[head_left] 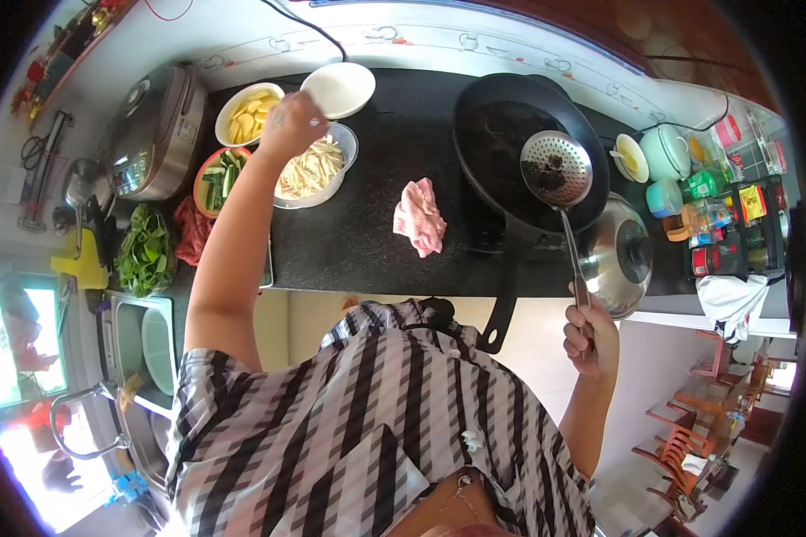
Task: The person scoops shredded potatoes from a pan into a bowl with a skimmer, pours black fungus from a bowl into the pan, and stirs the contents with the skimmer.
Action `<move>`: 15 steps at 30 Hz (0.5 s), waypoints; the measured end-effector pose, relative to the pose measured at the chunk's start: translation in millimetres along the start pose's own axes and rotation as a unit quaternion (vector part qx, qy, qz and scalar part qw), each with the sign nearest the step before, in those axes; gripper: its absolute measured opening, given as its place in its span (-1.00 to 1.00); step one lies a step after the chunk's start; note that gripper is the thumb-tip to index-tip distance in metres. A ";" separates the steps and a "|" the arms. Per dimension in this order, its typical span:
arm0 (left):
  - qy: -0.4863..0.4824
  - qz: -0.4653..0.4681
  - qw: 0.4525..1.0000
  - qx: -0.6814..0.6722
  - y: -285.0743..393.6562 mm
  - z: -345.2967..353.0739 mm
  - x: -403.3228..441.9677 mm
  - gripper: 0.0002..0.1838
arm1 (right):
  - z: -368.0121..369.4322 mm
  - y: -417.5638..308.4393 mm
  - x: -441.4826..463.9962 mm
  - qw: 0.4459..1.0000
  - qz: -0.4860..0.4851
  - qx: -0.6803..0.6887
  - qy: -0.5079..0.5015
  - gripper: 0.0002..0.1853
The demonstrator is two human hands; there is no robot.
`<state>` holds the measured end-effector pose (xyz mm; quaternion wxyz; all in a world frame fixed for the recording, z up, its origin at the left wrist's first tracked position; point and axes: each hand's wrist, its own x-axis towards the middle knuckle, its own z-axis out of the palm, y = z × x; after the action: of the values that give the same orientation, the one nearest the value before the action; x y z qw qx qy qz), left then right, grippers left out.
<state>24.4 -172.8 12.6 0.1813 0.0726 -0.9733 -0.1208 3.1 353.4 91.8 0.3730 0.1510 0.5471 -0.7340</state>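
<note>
The skimmer (pixel 579 170), dark bits (pixel 548 172) in it, is over the pan (pixel 488 134), ahead of the right hand (pixel 591 338), which is wrapped round its handle (pixel 574 255). The left hand (pixel 297 125), curled and blurred, is near the white bowl (pixel 340 88); whether it holds anything, I cannot tell. Beside it, slices (pixel 252 117) and strips (pixel 312 170) are already cut, seemingly uncooked.

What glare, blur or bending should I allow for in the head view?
Head view: the window at lower left is blown out; bright highlights sit on the steel lid; the left hand looks soft, likely from motion; the countertop bows at its back edge, and the frame's corners are black.
</note>
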 end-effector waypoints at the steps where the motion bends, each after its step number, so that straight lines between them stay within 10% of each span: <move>1: -0.033 -0.045 0.997 0.045 -15.6 9.8 -14.5 -0.89 | 3.3 0.1 2.1 1.000 0.000 -0.012 -0.002 -0.65; 12: 0.025 -0.094 0.994 0.050 2.4 28.1 -102.4 -0.83 | 3.6 7.1 37.0 0.906 -0.153 -0.367 0.145 -0.49; 15: 0.096 -0.083 0.992 -0.016 26.2 24.8 -118.7 -0.80 | -16.4 22.1 60.6 0.681 -0.378 -0.596 0.194 -0.46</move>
<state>122.4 -120.5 -42.9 0.2639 0.1618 -0.9400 -0.1437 -25.1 342.6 32.5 -0.0393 -0.1841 0.9397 -0.2856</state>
